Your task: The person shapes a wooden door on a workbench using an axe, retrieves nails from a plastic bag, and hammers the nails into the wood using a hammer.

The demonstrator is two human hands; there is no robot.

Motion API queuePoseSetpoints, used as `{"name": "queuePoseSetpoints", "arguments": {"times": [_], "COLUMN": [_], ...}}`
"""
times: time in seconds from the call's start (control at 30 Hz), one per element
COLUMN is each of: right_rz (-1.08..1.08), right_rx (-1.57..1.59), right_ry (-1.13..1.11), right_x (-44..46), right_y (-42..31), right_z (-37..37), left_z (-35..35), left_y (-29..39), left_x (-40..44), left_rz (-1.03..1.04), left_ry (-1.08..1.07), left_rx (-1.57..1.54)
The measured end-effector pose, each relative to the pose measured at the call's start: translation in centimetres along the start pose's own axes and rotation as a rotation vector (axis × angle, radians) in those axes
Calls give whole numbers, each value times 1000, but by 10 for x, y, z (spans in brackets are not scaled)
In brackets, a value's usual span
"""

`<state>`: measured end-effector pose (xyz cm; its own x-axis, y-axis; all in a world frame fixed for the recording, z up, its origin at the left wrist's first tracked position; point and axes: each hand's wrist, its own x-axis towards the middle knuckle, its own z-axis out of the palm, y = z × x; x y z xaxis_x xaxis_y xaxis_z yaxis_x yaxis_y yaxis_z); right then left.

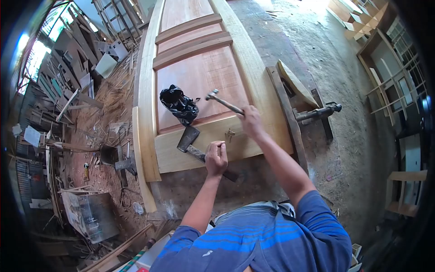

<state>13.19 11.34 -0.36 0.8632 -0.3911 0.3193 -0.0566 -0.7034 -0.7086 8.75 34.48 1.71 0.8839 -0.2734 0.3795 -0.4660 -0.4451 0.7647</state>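
My right hand is wrapped round the handle of a claw hammer, its metal head raised over the reddish panel of a wooden door. Above the door's pale bottom rail, my left hand is closed with its fingers pressed together; whatever they may hold is hidden. Beneath that hand runs the handle of a hatchet-like tool, its broad dark head lying on the rail. A small pile of nails or screws sits between my hands. An open black plastic bag rests on the door panel.
The door lies on a worn workbench. A clamp and a dark wooden bar stand along its right side. Scrap boards and offcuts crowd the floor at left. Wooden frames stand at far right.
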Motion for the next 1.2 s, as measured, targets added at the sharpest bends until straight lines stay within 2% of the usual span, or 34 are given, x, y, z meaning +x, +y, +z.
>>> {"name": "queuePoseSetpoints", "arguments": {"times": [0.07, 0.13, 0.2, 0.23, 0.27, 0.3, 0.4, 0.47, 0.57, 0.6, 0.7, 0.77, 0.83, 0.9, 0.93, 1.07, 1.2], "right_rz": [-45, -230, -106, -233, -9, 45, 113, 173, 395, 472, 452, 386, 432, 471, 482, 471, 215], "right_rx": [7, -44, 41, 229, 71, -7, -146, -184, 169, 316, 591, 445, 276, 214, 179, -191, -135], "right_ry": [83, 349, 55, -84, -405, -584, -761, -848, -1092, -1064, -959, -743, -525, -297, -176, -46, 195], "right_x": [15, 23, 3, -13, -43, -73, -132, -146, -133, -134, -181, -228, -241, -247, -246, -216, -206], "right_y": [-28, -64, -88, -90, -111, -133, -148, -138, -140, -137, -99, -76, -82, -80, -77, -55, -52], "right_z": [23, 33, 36, 33, 19, -1, -23, -14, -39, -52, -74, -93, -128, -137, -142, -164, -161], "left_z": [0, -3, -16, -18, -26, -39, -66, -73, -70, -68, -64, -67, -53, -23, -6, 21, 15], "left_y": [2, -8, -14, -16, -12, -8, -25, -26, -17, -13, -8, -10, -26, -57, -68, -70, -66], "left_x": [-4, -9, -16, -16, -16, -18, -23, -14, 7, 14, 41, 51, 59, 63, 64, 69, 68], "left_rz": [-32, -122, -246, -311, -306, -313, -290, -273, -240, -207, -138, -150, -208, -184, -143, -77, -67], "left_ry": [77, 121, 264, 331, 377, 425, 492, 421, 342, 344, 416, 457, 336, 109, 88, 14, -18], "left_rx": [-28, -104, -240, -320, -422, -518, -396, -401, -473, -475, -493, -482, -454, -442, -374, -184, -114]}}
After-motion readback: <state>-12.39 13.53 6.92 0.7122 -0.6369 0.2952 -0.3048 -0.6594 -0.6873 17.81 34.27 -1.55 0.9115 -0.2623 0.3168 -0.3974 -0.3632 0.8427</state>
